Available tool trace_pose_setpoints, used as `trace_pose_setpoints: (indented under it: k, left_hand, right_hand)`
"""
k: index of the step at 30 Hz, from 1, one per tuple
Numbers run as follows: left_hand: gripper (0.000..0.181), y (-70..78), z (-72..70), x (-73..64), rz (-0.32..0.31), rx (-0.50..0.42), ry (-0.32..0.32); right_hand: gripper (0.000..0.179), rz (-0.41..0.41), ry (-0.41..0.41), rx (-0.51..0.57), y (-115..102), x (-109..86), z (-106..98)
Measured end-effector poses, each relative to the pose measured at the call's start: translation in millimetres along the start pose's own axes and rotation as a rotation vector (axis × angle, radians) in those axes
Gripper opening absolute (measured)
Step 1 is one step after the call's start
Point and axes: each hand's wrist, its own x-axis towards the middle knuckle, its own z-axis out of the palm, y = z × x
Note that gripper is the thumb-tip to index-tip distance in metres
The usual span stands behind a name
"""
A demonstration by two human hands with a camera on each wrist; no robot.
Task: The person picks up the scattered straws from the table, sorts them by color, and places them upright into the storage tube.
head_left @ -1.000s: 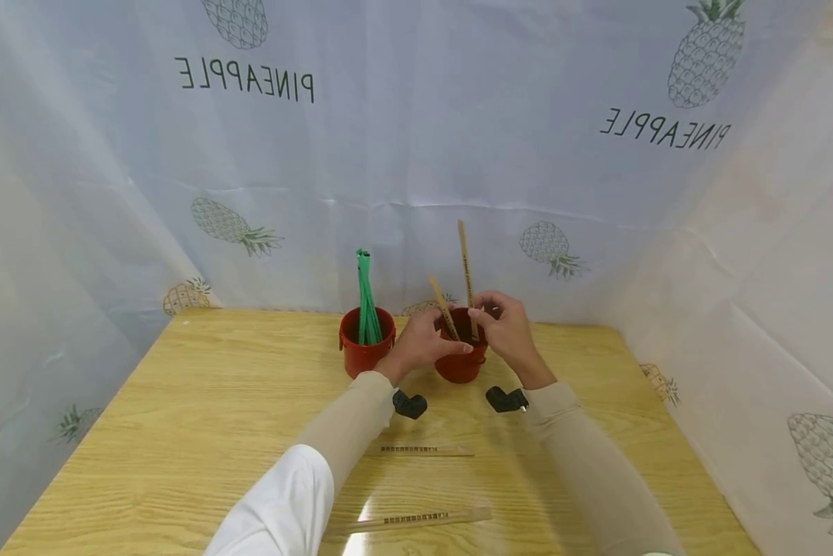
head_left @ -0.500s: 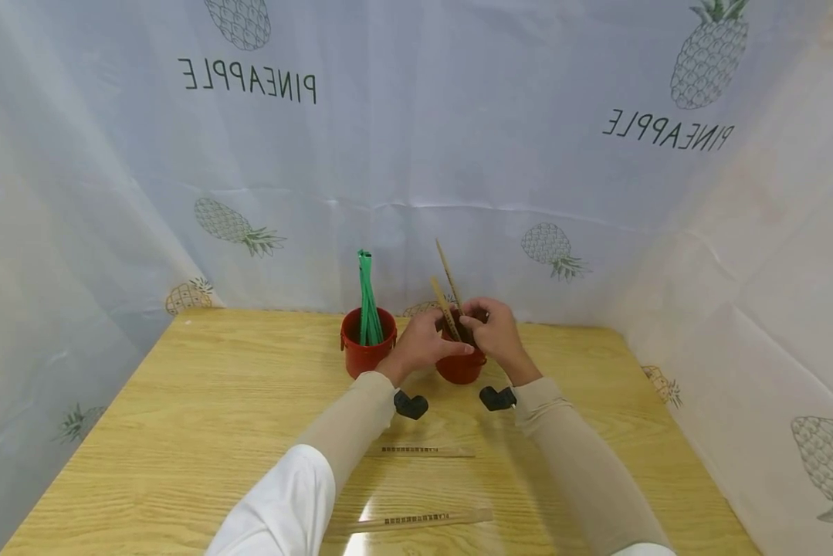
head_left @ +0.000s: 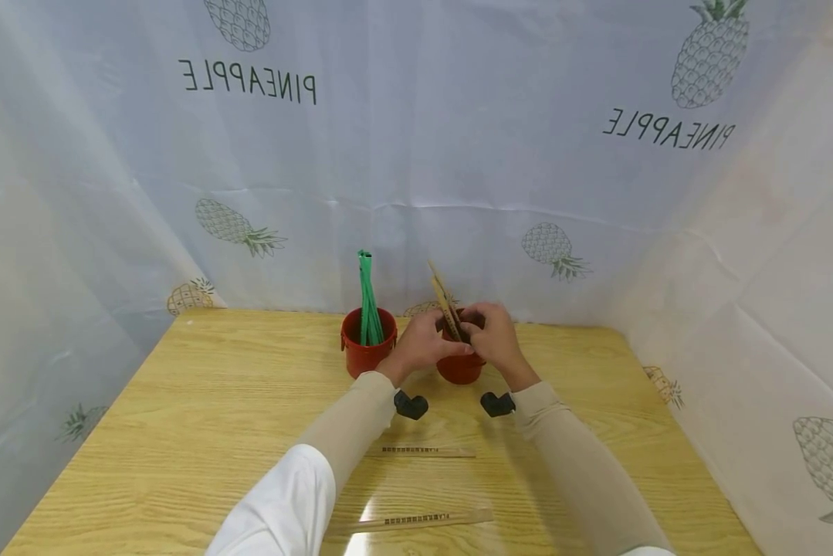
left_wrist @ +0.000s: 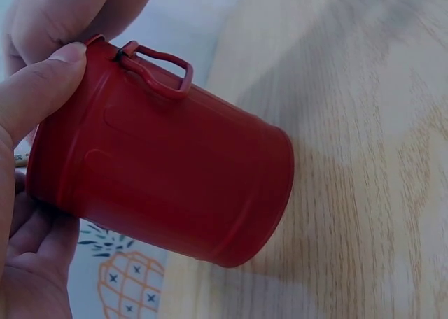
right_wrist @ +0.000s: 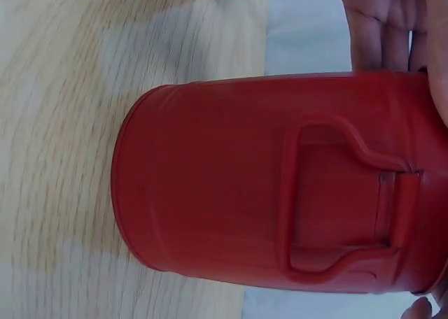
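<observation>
My left hand [head_left: 419, 342] grips the rim of the right-hand red bucket [head_left: 460, 372], thumb across the near side and fingers behind. In the left wrist view, the thumb presses on the bucket [left_wrist: 175, 151] just below its rim. Two brown paper-wrapped straws [head_left: 442, 300] lean left in this bucket, close together. My right hand [head_left: 497, 336] is at the bucket's mouth, fingers curled, pinching one straw low down; its fingertips are partly hidden. From the right wrist view, the bucket's side handle [right_wrist: 290, 200] hangs down and the bucket stands on the table.
Left of my left hand stands another red bucket [head_left: 367, 359] holding several green-wrapped straws [head_left: 367, 301]. Nearer me on the wooden table [head_left: 215, 417] lie brown-wrapped straws [head_left: 426, 451], with more [head_left: 416, 520] closer still. A pineapple-print curtain [head_left: 416, 154] hangs behind.
My right hand has shifted slightly left and lowered the straw into the bucket; the straw now leans left beside the other one. The left hand keeps its hold on the bucket.
</observation>
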Motion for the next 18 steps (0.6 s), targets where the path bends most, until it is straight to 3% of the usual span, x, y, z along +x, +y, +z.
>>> trace_pose_setpoints:
  k: [8,18]
  left_hand:
    - [0.064,-0.1,0.7,1.2,0.028,-0.004,-0.002]
    - [0.067,-0.4,-0.6,-0.6,0.024,0.025,0.017]
  right_hand:
    - [0.024,-0.04,0.046,-0.02,2.9,-14.0,-10.9]
    - [0.025,-0.129,0.088,0.0,-12.9,-67.5,-20.4]
